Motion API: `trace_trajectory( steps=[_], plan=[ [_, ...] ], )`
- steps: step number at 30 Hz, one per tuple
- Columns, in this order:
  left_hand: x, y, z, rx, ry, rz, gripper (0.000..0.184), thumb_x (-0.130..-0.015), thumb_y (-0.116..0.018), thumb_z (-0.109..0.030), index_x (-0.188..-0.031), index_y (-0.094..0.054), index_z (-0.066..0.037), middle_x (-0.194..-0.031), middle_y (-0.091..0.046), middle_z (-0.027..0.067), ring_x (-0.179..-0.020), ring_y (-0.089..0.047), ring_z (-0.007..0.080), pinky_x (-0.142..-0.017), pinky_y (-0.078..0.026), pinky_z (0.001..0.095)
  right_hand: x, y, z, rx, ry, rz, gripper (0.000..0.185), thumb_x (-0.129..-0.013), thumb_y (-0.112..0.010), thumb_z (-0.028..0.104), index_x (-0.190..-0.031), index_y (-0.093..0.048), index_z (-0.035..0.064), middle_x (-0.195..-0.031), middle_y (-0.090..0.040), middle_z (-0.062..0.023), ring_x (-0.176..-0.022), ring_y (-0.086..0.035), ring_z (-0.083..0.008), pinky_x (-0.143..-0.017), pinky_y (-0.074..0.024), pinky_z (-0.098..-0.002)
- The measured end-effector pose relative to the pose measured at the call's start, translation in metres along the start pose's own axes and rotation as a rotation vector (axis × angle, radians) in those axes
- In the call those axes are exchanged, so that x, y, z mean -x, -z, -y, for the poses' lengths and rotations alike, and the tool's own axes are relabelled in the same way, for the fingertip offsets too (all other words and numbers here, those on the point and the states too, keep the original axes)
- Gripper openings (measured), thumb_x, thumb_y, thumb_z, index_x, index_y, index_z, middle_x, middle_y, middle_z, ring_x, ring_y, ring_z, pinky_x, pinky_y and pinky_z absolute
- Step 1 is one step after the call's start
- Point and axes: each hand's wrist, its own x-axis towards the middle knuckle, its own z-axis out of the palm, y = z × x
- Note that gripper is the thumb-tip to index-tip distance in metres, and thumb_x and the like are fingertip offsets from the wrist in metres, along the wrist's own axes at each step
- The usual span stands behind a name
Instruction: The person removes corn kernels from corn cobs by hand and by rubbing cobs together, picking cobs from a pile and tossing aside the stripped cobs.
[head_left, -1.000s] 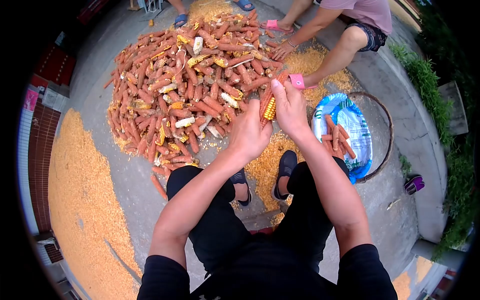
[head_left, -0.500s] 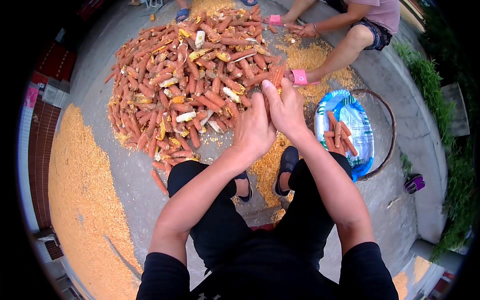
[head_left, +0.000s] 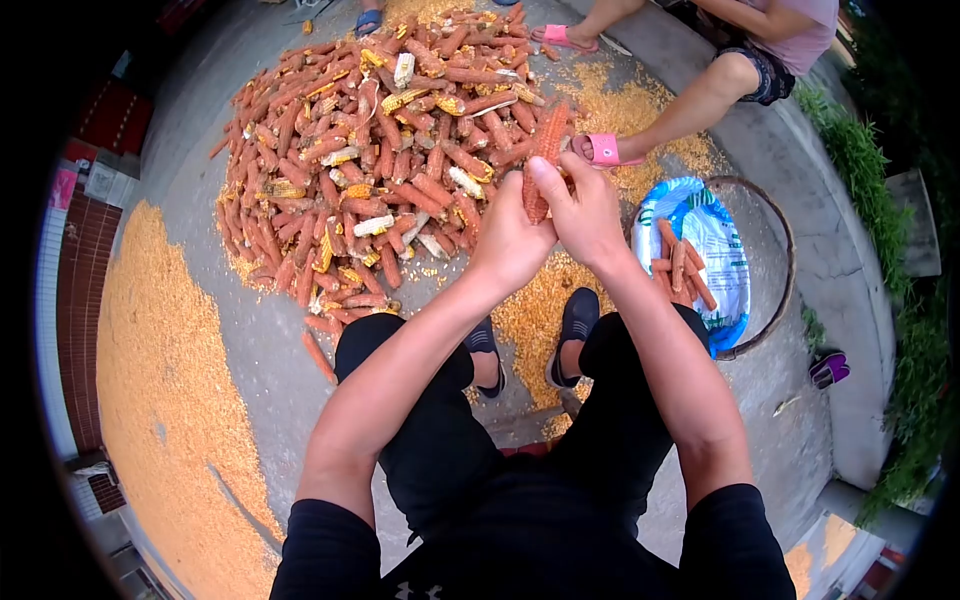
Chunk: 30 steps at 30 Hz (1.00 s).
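Note:
A reddish corn cob (head_left: 545,150) is held upright between my two hands, over the near right edge of a big pile of cobs (head_left: 380,170). My left hand (head_left: 512,235) is wrapped round its lower end. My right hand (head_left: 588,212) grips it from the right, thumb pressed on the cob. No yellow kernels show on its visible side. The pile mixes bare red cobs with some still bearing yellow or white kernels. Loose kernels (head_left: 540,325) lie on the ground below my hands, around my shoes.
A lined basket (head_left: 733,275) with a tall hoop handle holds several bare cobs (head_left: 682,262) to my right. Another person (head_left: 740,75) in pink sandals sits at the upper right. A wide spread of kernels (head_left: 160,400) covers the left ground. Purple shoes (head_left: 829,369) lie far right.
The cob has turned in my hands; the yellow kernels seen on it a second ago no longer show. The other person's hand has drawn back from the pile toward their body.

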Motion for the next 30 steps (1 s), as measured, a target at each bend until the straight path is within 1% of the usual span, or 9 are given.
trace_trajectory(
  steps=[2,6,7,10,13,15,17,25,30],
  plan=[
    [0.003,0.000,0.002,-0.264,-0.244,-0.094,0.026,-0.088,-0.061,0.004,-0.112,-0.053,-0.002,-0.085,-0.062,0.0080,-0.062,-0.060,0.0124,-0.049,-0.045,0.0264,0.005,-0.002,-0.001,0.221,0.141,-0.005,0.038,-0.100,-0.058,0.033,-0.085,-0.058,-0.0015,-0.070,-0.060,-0.0218,-0.064,-0.062,-0.0389,-0.062,-0.0461,-0.0467],
    [0.002,0.024,-0.029,0.628,0.457,0.288,0.032,-0.088,-0.056,0.005,-0.118,-0.050,-0.003,-0.081,-0.057,0.0044,-0.050,-0.048,0.0069,-0.041,-0.035,0.0249,0.000,0.006,0.006,0.006,0.125,-0.029,0.033,-0.102,-0.055,0.025,-0.083,-0.056,-0.0018,-0.073,-0.060,-0.0245,-0.069,-0.062,-0.0416,-0.062,-0.0454,-0.0468],
    [0.003,0.022,-0.030,0.649,0.450,0.273,0.035,-0.087,-0.056,0.004,-0.121,-0.048,-0.004,-0.079,-0.055,0.0022,-0.047,-0.042,0.0050,-0.039,-0.031,0.0242,-0.001,0.004,0.000,0.003,0.211,-0.053,0.034,-0.106,-0.052,0.027,-0.087,-0.056,-0.0009,-0.065,-0.051,-0.0176,-0.057,-0.051,-0.0257,-0.057,-0.0413,-0.0368],
    [0.000,0.010,-0.024,0.310,0.273,0.145,0.033,-0.088,-0.056,0.003,-0.119,-0.049,-0.004,-0.081,-0.057,0.0024,-0.054,-0.047,0.0076,-0.046,-0.035,0.0251,0.002,0.000,0.002,-0.286,0.037,-0.035,0.030,-0.105,-0.052,0.024,-0.088,-0.057,-0.0001,-0.065,-0.052,-0.0168,-0.057,-0.052,-0.0263,-0.056,-0.0414,-0.0374],
    [0.001,0.007,-0.005,-0.180,0.054,0.025,0.022,-0.089,-0.058,0.001,-0.110,-0.053,0.000,-0.094,-0.064,0.0062,-0.087,-0.066,0.0198,-0.079,-0.051,0.0301,0.009,0.004,0.011,0.135,0.131,0.048,0.028,-0.102,-0.054,0.019,-0.083,-0.053,-0.0013,-0.072,-0.060,-0.0230,-0.066,-0.062,-0.0407,-0.060,-0.0448,-0.0472],
    [0.003,0.010,-0.008,0.135,0.167,0.100,0.026,-0.088,-0.057,0.002,-0.113,-0.052,-0.001,-0.090,-0.062,0.0048,-0.076,-0.063,0.0170,-0.068,-0.050,0.0293,0.009,0.003,0.009,0.082,0.142,0.050,0.028,-0.102,-0.055,0.019,-0.083,-0.052,-0.0008,-0.070,-0.059,-0.0230,-0.066,-0.062,-0.0405,-0.060,-0.0447,-0.0473],
    [0.001,0.027,-0.039,0.593,0.482,0.304,0.032,-0.089,-0.055,0.003,-0.117,-0.048,-0.009,-0.075,-0.049,-0.0023,-0.049,-0.039,0.0031,-0.040,-0.029,0.0219,0.006,0.007,0.009,0.016,0.127,0.071,0.028,-0.101,-0.056,0.019,-0.082,-0.048,0.0001,-0.069,-0.058,-0.0233,-0.067,-0.062,-0.0417,-0.060,-0.0445,-0.0477],
    [-0.005,0.039,-0.031,0.811,0.518,0.348,0.019,-0.090,-0.059,0.001,-0.105,-0.050,-0.005,-0.073,-0.046,-0.0012,-0.047,-0.036,0.0046,-0.041,-0.026,0.0209,-0.002,0.006,-0.006,-0.407,-0.030,0.076,0.034,-0.102,-0.060,0.031,-0.095,-0.064,-0.0019,-0.075,-0.064,-0.0064,-0.070,-0.060,-0.0163,-0.065,-0.0466,-0.0340],
    [0.000,0.028,-0.037,0.416,0.438,0.278,0.023,-0.090,-0.060,-0.001,-0.111,-0.051,-0.004,-0.069,-0.043,-0.0037,-0.047,-0.033,0.0031,-0.041,-0.025,0.0210,0.000,0.011,-0.007,-0.447,-0.200,0.165,0.040,-0.099,-0.064,0.037,-0.102,-0.068,-0.0027,-0.085,-0.066,-0.0042,-0.078,-0.058,-0.0099,-0.070,-0.0463,-0.0278]
  ],
)
